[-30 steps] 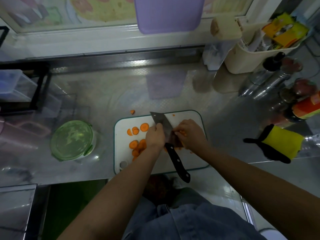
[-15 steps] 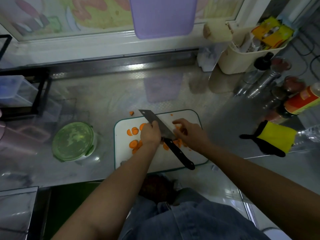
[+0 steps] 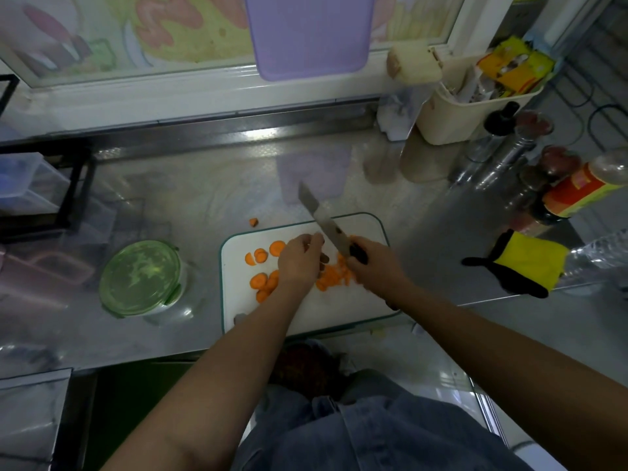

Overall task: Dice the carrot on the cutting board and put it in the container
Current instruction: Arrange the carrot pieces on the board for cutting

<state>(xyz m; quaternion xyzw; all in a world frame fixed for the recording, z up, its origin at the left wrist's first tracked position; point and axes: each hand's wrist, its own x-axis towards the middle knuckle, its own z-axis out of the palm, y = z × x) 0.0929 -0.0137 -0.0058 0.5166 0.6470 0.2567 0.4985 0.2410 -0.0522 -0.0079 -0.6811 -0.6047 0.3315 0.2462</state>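
Note:
A white cutting board (image 3: 356, 302) with a teal rim lies on the steel counter. Several round carrot slices (image 3: 261, 282) are spread over its left and middle. My right hand (image 3: 372, 266) grips the black handle of a knife (image 3: 323, 217), whose blade points up and to the left above the board. My left hand (image 3: 299, 263) hovers over the slices just left of the blade, fingers loosely bent, with nothing visibly held. A round container with a green lid (image 3: 139, 277) stands shut to the left of the board.
One carrot bit (image 3: 254, 222) lies on the counter beyond the board's far left corner. A yellow and black glove (image 3: 525, 263) lies at the right. Bottles (image 3: 577, 192) and a cream basket (image 3: 472, 107) crowd the back right. A black rack (image 3: 74, 185) stands at the left.
The knife passed from my left hand to my right hand. Its handle, which pointed toward me, now sits in my right hand with the blade raised and pointing away.

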